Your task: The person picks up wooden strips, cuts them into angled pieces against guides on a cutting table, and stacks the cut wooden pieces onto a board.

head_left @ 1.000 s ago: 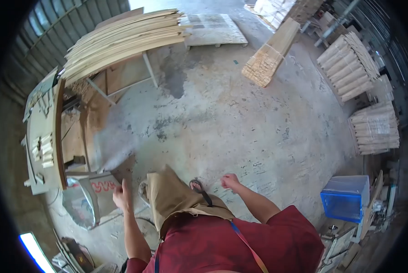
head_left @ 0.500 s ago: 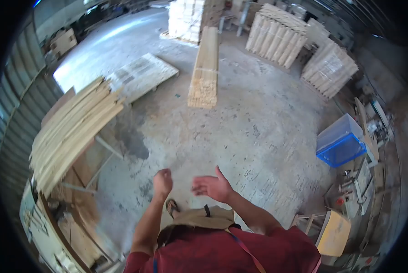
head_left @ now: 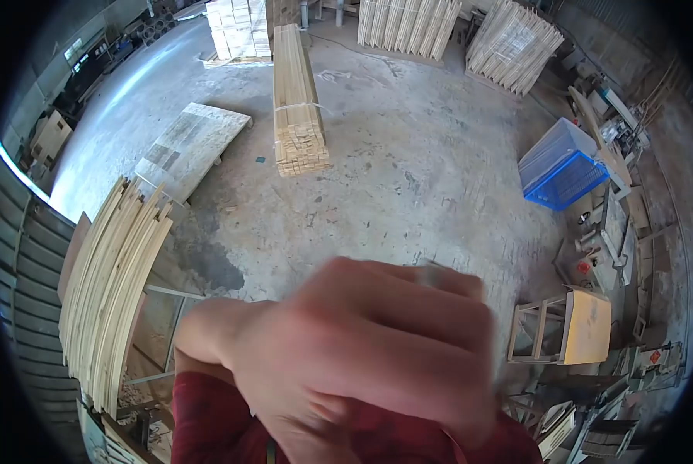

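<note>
Head view shows a blurred, curled grip [head_left: 385, 340], its contents impossible to tell, with the banded timber bundle [head_left: 295, 93] on the floor [head_left: 408, 147] well beyond it, probably heavy, stiff and best held underneath, near both ends.

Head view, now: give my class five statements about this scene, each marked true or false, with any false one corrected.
1. A curled bare hand fills much of the picture's lower middle. True.
2. The blue plastic crate is right of the long, pale wooden bundle in the picture. True.
3. That bundle lies across the crate. False: they are apart.
4. The hand partly covers the dark red cloth shirt. True.
5. The crate is at the picture's left edge. False: it is towards the right.
</note>
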The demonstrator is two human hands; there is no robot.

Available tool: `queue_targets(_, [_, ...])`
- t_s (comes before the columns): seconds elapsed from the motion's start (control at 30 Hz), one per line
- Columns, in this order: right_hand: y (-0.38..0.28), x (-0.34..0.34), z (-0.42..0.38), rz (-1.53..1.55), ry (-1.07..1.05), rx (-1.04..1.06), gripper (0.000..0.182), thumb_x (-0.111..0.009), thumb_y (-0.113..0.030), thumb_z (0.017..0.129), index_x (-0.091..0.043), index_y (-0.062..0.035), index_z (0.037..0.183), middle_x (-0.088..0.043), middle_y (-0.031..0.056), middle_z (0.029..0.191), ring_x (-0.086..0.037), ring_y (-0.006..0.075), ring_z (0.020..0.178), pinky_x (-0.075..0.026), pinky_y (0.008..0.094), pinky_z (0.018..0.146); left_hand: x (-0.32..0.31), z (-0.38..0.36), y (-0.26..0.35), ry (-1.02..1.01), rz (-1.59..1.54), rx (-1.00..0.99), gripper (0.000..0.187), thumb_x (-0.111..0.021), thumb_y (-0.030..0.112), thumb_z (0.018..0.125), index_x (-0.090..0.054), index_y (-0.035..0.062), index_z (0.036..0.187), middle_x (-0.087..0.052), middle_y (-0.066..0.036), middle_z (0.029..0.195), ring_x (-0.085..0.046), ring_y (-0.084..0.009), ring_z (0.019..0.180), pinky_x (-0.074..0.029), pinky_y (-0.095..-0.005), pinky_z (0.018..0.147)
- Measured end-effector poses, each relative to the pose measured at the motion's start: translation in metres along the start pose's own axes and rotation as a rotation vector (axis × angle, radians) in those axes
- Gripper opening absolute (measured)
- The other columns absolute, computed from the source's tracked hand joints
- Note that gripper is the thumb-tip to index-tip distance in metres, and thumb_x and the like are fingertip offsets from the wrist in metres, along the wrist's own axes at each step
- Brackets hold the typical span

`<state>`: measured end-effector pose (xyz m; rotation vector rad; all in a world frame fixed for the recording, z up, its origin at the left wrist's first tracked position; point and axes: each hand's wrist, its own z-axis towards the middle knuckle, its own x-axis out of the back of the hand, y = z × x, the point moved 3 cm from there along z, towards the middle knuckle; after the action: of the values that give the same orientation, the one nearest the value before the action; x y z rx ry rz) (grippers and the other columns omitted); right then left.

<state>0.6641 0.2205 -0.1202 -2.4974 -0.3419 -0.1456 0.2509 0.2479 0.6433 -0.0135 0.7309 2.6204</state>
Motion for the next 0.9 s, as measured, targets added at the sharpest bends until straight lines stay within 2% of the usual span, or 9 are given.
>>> queue_targets(0.07, [0.032,0.029,-0.03,0.19,0.101,-0.208,0.023,-0.068,-0.029,0.099,-0.066,-0.0078,0.091,-0.066,0.0052,0.079,-0.073,0.0225,0.073,-0.06,0.0386,0.064,0.0,0.025,-0.03,-0.013,-0.021,-0.031,0.042,-0.071,0.036,0.099,-0.064,0.007,0.069,-0.064,-0.001,0.07,-0.058,-0.0142,0.057,-0.039,-0.0295,0.056])
queue_targets(0.1, [0.037,0.037,-0.028,0.191,0.09,-0.218,0.023,-0.068,-0.029,0.099,-0.066,-0.0078,0.091,-0.066,0.0052,0.079,-0.073,0.0225,0.073,-0.06,0.0386,0.064,-0.002,0.032,-0.043,-0.018,-0.029,-0.044,0.042,-0.071,0.038,0.098,-0.065,0.0067,0.07,-0.064,-0.001,0.07,-0.058,-0.0147,0.058,-0.04,-0.0297,0.057])
queue_targets(0.2, [0.086,0.054,-0.042,0.346,0.116,-0.264,0.018,-0.066,-0.023,0.1,-0.064,-0.0086,0.111,-0.066,0.0089,0.084,-0.072,0.0256,0.074,-0.059,0.0393,0.061,-0.018,0.04,-0.083,-0.03,-0.094,-0.044,0.043,-0.072,0.041,0.097,-0.066,0.0058,0.072,-0.065,-0.002,0.072,-0.059,-0.0163,0.06,-0.041,-0.0304,0.058])
queue_targets(0.33, [0.169,0.062,-0.068,0.584,0.195,-0.357,0.034,-0.062,-0.016,0.103,-0.061,-0.0096,0.137,-0.066,0.0138,0.091,-0.072,0.0298,0.075,-0.058,0.0403,0.057,-0.014,0.064,-0.153,-0.042,-0.23,-0.019,0.045,-0.073,0.045,0.094,-0.067,0.0047,0.076,-0.066,-0.004,0.075,-0.06,-0.0185,0.063,-0.043,-0.0313,0.059])
queue_targets(0.53, [0.151,0.03,-0.124,0.78,-0.061,-0.435,0.02,-0.058,-0.02,0.104,-0.062,-0.0109,0.121,-0.065,0.0107,0.086,-0.071,0.0279,0.074,-0.058,0.0394,0.06,-0.041,0.077,-0.256,-0.007,-0.34,-0.056,0.05,-0.075,0.052,0.091,-0.069,0.0029,0.08,-0.067,-0.007,0.079,-0.062,-0.0218,0.067,-0.045,-0.0326,0.061])
queue_targets(0.7, [0.135,0.006,-0.13,0.953,-0.355,-0.443,0.014,-0.054,-0.023,0.105,-0.062,-0.0122,0.106,-0.063,0.0075,0.082,-0.07,0.026,0.074,-0.059,0.0386,0.063,-0.066,0.067,-0.29,0.009,-0.357,-0.095,0.055,-0.076,0.056,0.089,-0.071,0.0017,0.083,-0.068,-0.009,0.082,-0.063,-0.0239,0.07,-0.047,-0.0335,0.062])
queue_targets(0.83, [0.11,0.023,-0.087,1.109,-0.524,-0.286,0.022,-0.05,-0.026,0.106,-0.062,-0.0132,0.094,-0.062,0.005,0.079,-0.07,0.0245,0.074,-0.059,0.0379,0.066,-0.102,0.053,-0.266,-0.018,-1.036,0.203,0.052,-0.077,0.031,0.094,-0.07,-0.0142,0.12,-0.067,-0.032,0.117,-0.069,-0.0326,0.097,-0.058,-0.0407,0.081])
queue_targets(0.87, [0.196,0.041,-0.036,1.152,-0.541,-0.23,0.024,-0.05,-0.027,0.106,-0.062,-0.0135,0.091,-0.062,0.0044,0.078,-0.07,0.0242,0.074,-0.059,0.0377,0.066,-0.101,0.058,-0.267,-0.04,-1.077,0.18,0.052,-0.077,0.031,0.094,-0.07,-0.0142,0.12,-0.067,-0.032,0.117,-0.069,-0.0326,0.097,-0.058,-0.0407,0.081])
queue_targets(0.9, [0.141,0.04,-0.046,1.17,-0.497,-0.191,0.024,-0.05,-0.027,0.106,-0.062,-0.0135,0.091,-0.062,0.0044,0.078,-0.07,0.0242,0.074,-0.059,0.0377,0.066,-0.098,0.061,-0.269,-0.092,-1.14,0.263,0.045,-0.077,0.025,0.094,-0.071,-0.0136,0.117,-0.068,-0.029,0.115,-0.068,-0.03,0.097,-0.059,-0.0378,0.081])
